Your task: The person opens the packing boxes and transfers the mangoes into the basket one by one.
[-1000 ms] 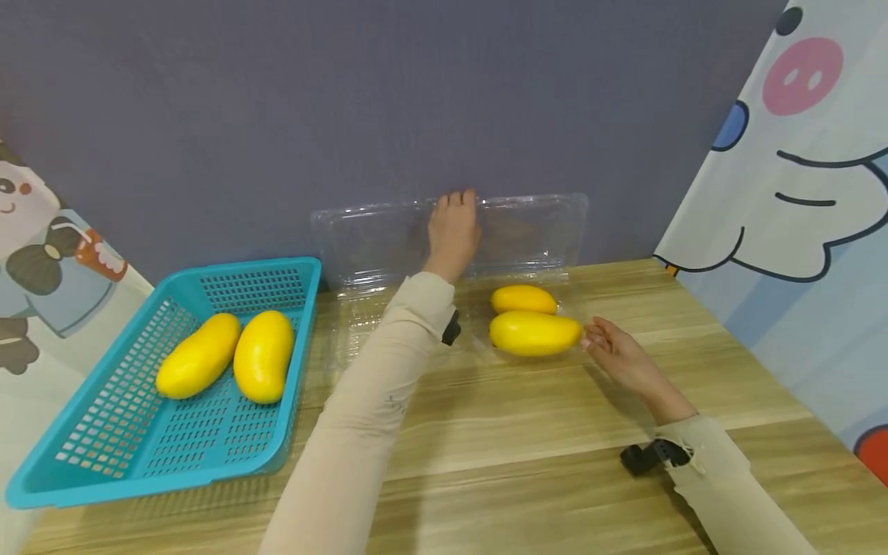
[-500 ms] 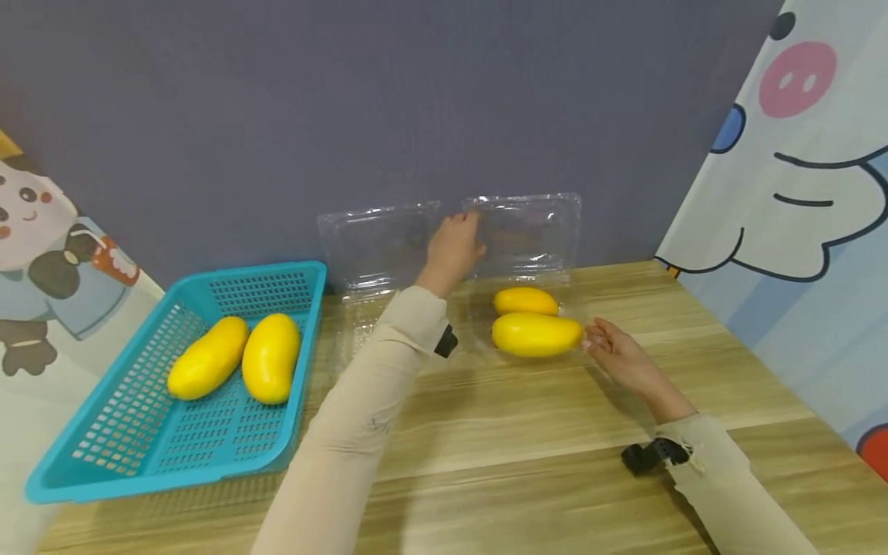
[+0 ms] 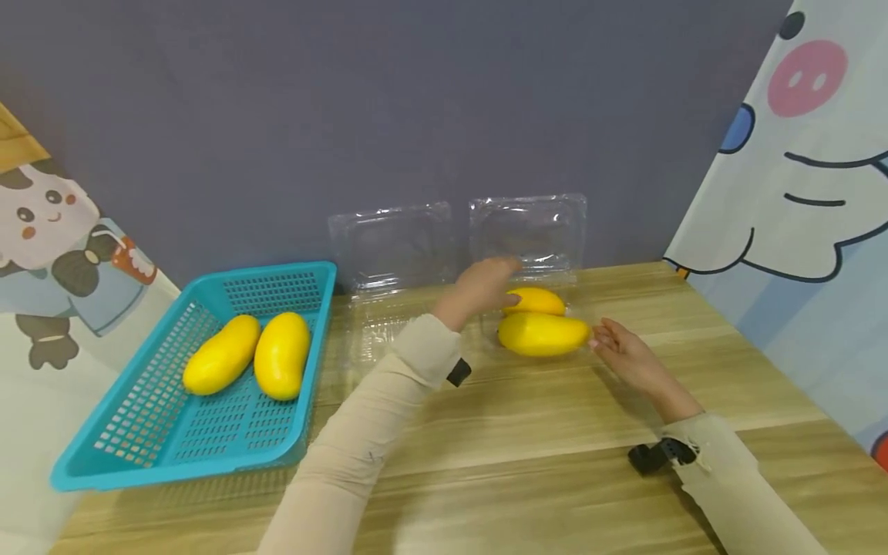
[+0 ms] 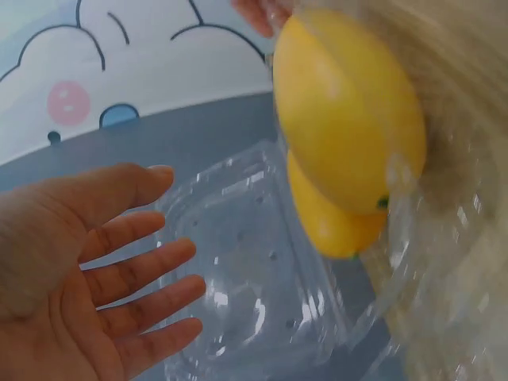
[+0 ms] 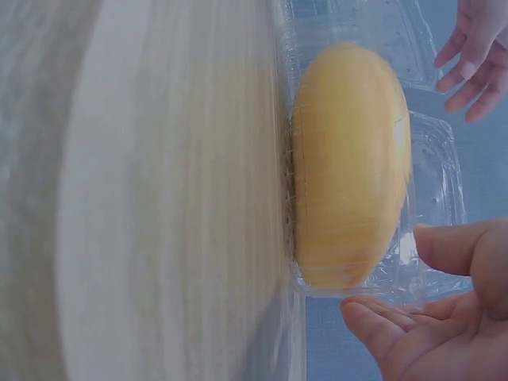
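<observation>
Two yellow mangoes, a front one (image 3: 544,334) and a back one (image 3: 537,301), lie side by side in the right clear plastic clamshell box (image 5: 432,171). Its lid (image 3: 529,231) stands raised at the back. My left hand (image 3: 482,289) hovers over the left side of this box, fingers spread and nothing in them, as the left wrist view shows. At the box's right end is my right hand (image 3: 627,358). In the right wrist view its fingers lie right at the box's end, with the thumb apart from them above.
A second clear clamshell box (image 3: 375,331) with its lid (image 3: 391,247) raised stands to the left. Beside it, a blue plastic basket (image 3: 187,472) holds two more mangoes (image 3: 281,356). A grey wall (image 3: 416,100) rises behind the wooden table (image 3: 527,478).
My left hand has let go of the raised lids and come down and right, over the mangoes. The two lids now stand apart. My right hand has hardly moved.
</observation>
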`<state>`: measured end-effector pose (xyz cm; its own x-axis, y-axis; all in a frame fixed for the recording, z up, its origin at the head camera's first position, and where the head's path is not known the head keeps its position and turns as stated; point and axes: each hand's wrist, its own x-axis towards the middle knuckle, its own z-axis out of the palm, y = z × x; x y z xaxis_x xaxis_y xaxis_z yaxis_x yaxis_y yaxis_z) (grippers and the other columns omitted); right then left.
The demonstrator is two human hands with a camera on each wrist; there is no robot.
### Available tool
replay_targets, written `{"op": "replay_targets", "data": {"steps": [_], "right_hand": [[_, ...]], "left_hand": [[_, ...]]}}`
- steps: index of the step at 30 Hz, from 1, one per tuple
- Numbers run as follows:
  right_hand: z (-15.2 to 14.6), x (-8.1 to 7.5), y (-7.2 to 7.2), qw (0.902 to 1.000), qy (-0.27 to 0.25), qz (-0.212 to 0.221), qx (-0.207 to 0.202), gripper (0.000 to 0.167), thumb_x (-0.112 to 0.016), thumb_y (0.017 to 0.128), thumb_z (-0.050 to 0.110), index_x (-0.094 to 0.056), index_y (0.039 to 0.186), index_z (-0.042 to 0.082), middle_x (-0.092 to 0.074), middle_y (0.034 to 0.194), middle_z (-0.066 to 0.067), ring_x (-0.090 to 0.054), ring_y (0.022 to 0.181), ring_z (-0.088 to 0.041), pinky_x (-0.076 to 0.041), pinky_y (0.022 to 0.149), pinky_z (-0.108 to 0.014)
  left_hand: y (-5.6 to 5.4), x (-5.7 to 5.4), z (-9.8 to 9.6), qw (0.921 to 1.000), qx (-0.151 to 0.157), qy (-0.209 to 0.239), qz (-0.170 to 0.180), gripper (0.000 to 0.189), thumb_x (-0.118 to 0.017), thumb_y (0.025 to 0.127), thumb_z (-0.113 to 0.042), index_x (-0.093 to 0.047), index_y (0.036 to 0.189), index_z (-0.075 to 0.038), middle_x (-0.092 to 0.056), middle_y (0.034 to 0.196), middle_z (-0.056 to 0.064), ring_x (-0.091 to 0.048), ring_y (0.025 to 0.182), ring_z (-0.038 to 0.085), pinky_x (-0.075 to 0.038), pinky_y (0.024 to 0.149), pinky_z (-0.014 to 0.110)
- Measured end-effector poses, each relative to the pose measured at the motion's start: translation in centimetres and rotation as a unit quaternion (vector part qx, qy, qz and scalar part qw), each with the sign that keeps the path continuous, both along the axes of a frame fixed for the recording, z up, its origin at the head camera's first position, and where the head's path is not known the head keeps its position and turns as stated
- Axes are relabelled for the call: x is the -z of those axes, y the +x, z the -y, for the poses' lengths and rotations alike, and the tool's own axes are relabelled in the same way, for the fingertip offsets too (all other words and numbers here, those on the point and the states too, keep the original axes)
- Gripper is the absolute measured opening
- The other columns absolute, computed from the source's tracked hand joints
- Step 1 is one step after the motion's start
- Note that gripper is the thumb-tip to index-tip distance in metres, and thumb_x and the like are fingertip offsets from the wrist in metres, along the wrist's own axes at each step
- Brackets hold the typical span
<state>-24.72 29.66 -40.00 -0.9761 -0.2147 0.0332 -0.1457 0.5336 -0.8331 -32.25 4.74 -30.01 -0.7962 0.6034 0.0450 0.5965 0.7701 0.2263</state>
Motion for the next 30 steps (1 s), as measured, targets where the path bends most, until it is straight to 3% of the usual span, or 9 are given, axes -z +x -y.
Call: {"op": "replay_targets", "data": {"steps": [13, 25, 30], "right_hand": [[-0.3, -0.1, 0.2, 0.9999, 0.016, 0.002, -0.003, 0.066, -0.039, 0.102, 0.018, -0.002, 0.141, -0.02, -0.02, 0.141, -0.044, -0.026, 0.13, -0.054, -0.027, 0.104, -0.057], [0.2, 0.1, 0.0, 0.9998, 0.02, 0.001, -0.008, 0.065, -0.039, 0.102, 0.018, -0.003, 0.141, -0.02, -0.021, 0.14, -0.043, -0.028, 0.129, -0.053, -0.03, 0.103, -0.054], [0.0, 0.1, 0.1, 0.9998, 0.02, 0.006, -0.003, 0.067, -0.038, 0.103, 0.021, -0.002, 0.141, -0.02, -0.021, 0.14, -0.043, -0.027, 0.129, -0.053, -0.03, 0.103, -0.055]], "left_hand": [[0.5, 2.0, -2.9, 0.9955, 0.05, -0.078, 0.014, 0.058, -0.059, 0.092, -0.038, -0.042, 0.142, -0.015, -0.045, 0.143, 0.0, -0.042, 0.131, 0.02, -0.033, 0.109, 0.034], [0.2, 3.9, -3.3, 0.9896, 0.038, -0.069, 0.121, 0.065, -0.053, 0.092, -0.048, -0.033, 0.147, -0.02, -0.034, 0.151, 0.0, -0.029, 0.139, 0.018, -0.025, 0.113, 0.034], [-0.2, 4.6, -3.4, 0.9879, 0.051, -0.074, 0.126, 0.061, -0.051, 0.093, -0.05, -0.038, 0.145, -0.02, -0.038, 0.148, 0.0, -0.033, 0.136, 0.016, -0.027, 0.111, 0.031]]}}
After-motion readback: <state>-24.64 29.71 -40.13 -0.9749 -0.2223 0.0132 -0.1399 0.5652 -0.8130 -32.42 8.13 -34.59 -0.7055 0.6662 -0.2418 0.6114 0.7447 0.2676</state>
